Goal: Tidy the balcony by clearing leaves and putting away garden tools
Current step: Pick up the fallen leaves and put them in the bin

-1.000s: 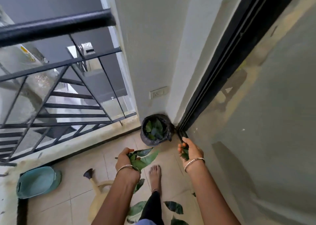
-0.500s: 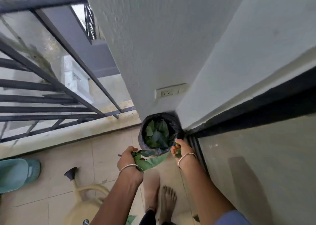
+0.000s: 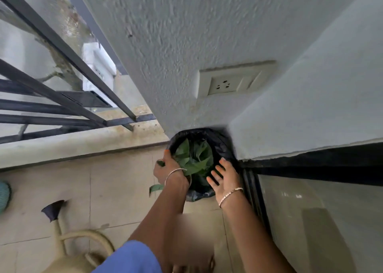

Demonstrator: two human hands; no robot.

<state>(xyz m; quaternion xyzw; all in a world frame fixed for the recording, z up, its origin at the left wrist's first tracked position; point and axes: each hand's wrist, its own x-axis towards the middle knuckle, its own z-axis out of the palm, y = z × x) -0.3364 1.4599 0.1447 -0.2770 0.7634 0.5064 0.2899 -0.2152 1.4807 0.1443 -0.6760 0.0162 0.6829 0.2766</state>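
My left hand is curled round a few green leaves at the nine o'clock side of the bin. Its fingers dip over the rim, and one leaf strip hangs out below my wrist. My right hand hovers at the bin's four o'clock, palm turned in and fingers spread, holding nothing. I cannot tell whether it touches the black liner. A thin bangle circles each wrist.

The bin stands on the floor in the corner of the balcony, lined with a black bag. A leaf pile fills its middle, between my two hands.

At seven o'clock in my view the cream watering can sits on the beige tiled floor, its dark rose pointing toward ten o'clock. A teal basin just shows at the nine o'clock edge. My blue sleeve fills the six o'clock edge.

At one o'clock above the bin, a cream socket plate is set in the rough white wall. The dark metal railing runs across ten o'clock above a pale ledge. Beyond it is a white box whose markings are too blurred to read. The glass sliding door in its black frame fills four o'clock, and its track meets the bin's right side.
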